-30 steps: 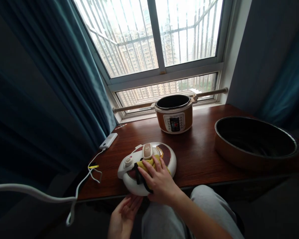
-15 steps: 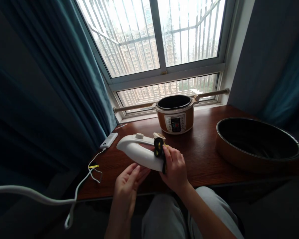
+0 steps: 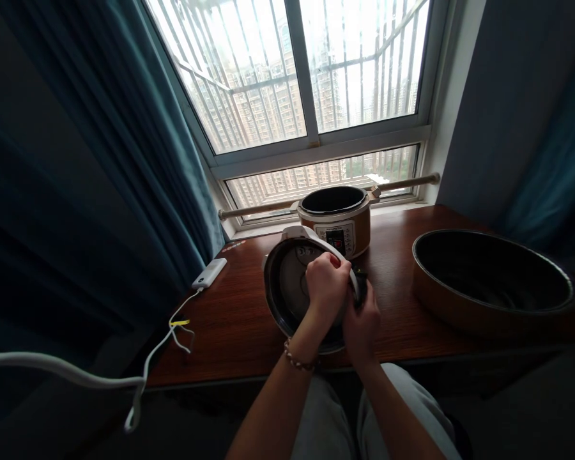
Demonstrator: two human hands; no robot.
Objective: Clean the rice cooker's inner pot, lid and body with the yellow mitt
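A round white pressure cooker lid is tilted up over the table's front, its metal underside and dark rim turned toward me. My left hand reaches across the underside, its fingers curled closed at the right rim. My right hand is closed around the lid's right edge from outside. A black bundle with a bit of yellow shows between the lid and my right fingers; its kind is partly hidden. Behind the lid stands the brown and white electric pressure cooker, uncovered, with a dark inner pot and a front control panel.
On the right of the brown wooden table sits a large oval brown pot with a dark inside. A white power bank with a white cable lies at the left. A barred window and blue curtains surround the table.
The lid has turned from its white handle side to show its underside. My left hand has moved from below it, up and right, to the rim. My right hand has shifted slightly right.
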